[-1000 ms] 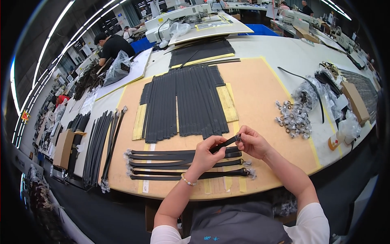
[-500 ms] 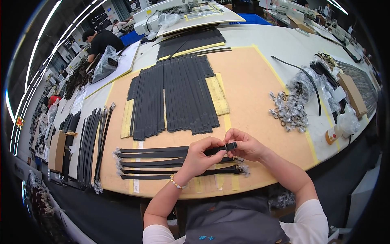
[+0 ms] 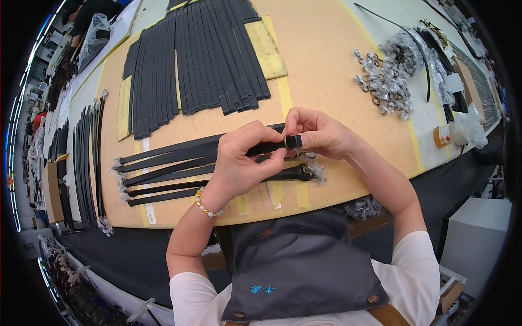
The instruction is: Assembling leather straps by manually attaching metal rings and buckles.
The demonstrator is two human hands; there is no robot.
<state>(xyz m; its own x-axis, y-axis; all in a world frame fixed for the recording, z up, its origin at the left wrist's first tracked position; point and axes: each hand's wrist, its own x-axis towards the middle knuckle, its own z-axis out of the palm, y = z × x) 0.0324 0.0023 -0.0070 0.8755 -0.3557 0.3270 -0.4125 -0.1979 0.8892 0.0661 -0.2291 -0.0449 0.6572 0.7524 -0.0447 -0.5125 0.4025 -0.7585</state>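
A short black strap (image 3: 269, 147) is held level between both hands above the brown board (image 3: 337, 98). My left hand (image 3: 242, 163) pinches its middle with thumb and fingers. My right hand (image 3: 318, 133) grips its right end, where a small metal ring (image 3: 288, 142) sits around the strap. Directly beneath lie several long black straps (image 3: 174, 168) with wrapped metal fittings at both ends. A beaded bracelet is on my left wrist.
A wide batch of flat black strips (image 3: 201, 60) lies further up the board. A heap of wrapped metal buckles (image 3: 386, 81) sits at the right, with a tape roll (image 3: 443, 136) near the edge. More straps (image 3: 87, 157) lie at the left.
The strap went from tilted to level between the hands. The view has closed in and dropped lower over the board; both hands now sit closer together around the ring end.
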